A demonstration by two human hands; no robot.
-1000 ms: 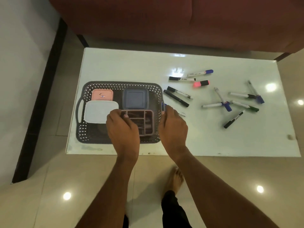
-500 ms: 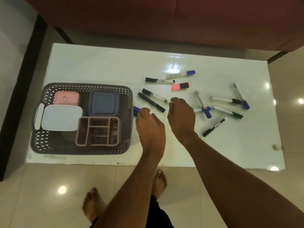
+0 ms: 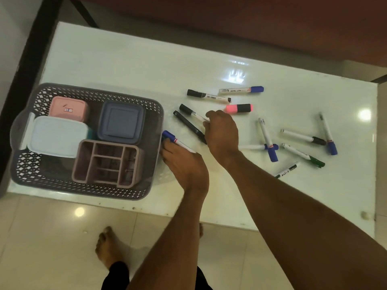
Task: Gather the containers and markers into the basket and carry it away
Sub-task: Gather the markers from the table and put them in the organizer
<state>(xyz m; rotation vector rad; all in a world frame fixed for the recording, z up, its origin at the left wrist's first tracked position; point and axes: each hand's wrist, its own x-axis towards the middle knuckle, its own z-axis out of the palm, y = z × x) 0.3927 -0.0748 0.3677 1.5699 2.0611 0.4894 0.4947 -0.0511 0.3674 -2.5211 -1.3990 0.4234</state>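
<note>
A grey perforated basket sits at the table's left end. It holds a pink box, a pale blue lidded box, a dark blue lidded box and a mauve divided organiser. My left hand rests just right of the basket, its fingers closing on a blue-capped marker. My right hand lies over two black markers: a white-barrelled one touches its fingertips and an all-black one runs under the hand. Several more markers, including a pink highlighter, lie scattered to the right.
The white glossy table has its near edge just below the basket. A dark red sofa runs along the far side. My bare feet stand on the tiled floor below.
Both hands left the organiser in the basket and moved right to the markers. My left hand reached the blue-capped marker and my right hand reached the black ones. The view shifted left and closer.
</note>
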